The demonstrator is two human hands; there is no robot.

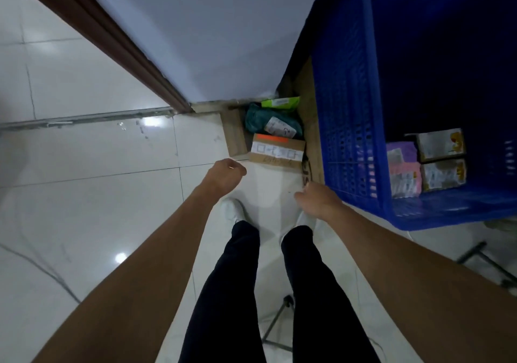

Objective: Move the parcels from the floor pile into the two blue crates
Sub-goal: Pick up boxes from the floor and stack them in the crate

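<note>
Brown corrugated cardboard forms the nearest parcel, a flat rectangular box with a white printed label and an orange strip. It lies on the floor in the corner between the white wall and the tall blue perforated plastic crate. Touching it from behind is a teal plastic mailer bag, and further back a lime-green packet.

The left hand hangs just in front of the box, fingers loosely curled under, with nothing visible in them. The right hand hangs close beside the crate wall, fingers relaxed and empty.

Inside the crate sit a pink-and-lilac soft packet and two small white-and-yellow cartons.

The box looks stiff and probably light, so its two short ends should give a sure hold, or fingers can go under the near edge with a thumb on top. The mailer looks soft and slick and will likely sag, so it is better gathered around its middle. The tight corner leaves little finger room at the far side.
</note>
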